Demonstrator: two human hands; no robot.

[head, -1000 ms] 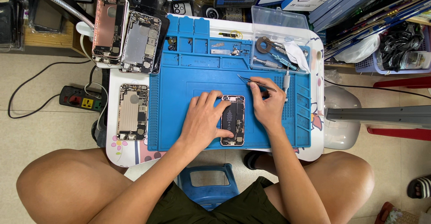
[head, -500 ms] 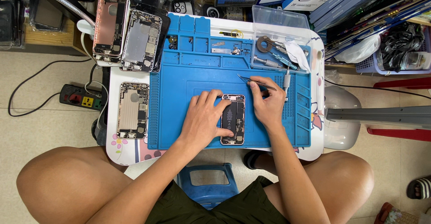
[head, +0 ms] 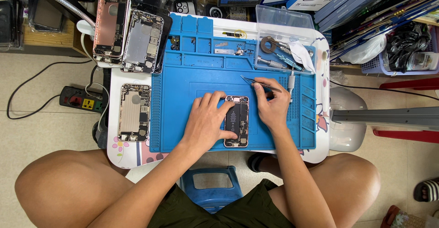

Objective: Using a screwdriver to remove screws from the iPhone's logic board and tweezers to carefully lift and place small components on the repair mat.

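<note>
Person, seen from above, lower half of the frame.

- Arms: two bare forearms are shown without sleeves, running from the bottom edge towards the centre. No watch, bracelet or ring can be made out.
- Left hand [head: 208,120]: bare, no glove; short nails are seen on the fingers.
- Right hand [head: 273,107]: bare, no glove.
- Shorts [head: 215,212]: dark olive-green cloth, creased, found at the bottom centre.
- Legs: bare thighs and knees are seen at lower left and lower right, uncovered below the shorts.
- Footwear: a dark shoe or sandal [head: 256,162] is partly seen below the centre; its kind cannot be told.
</note>
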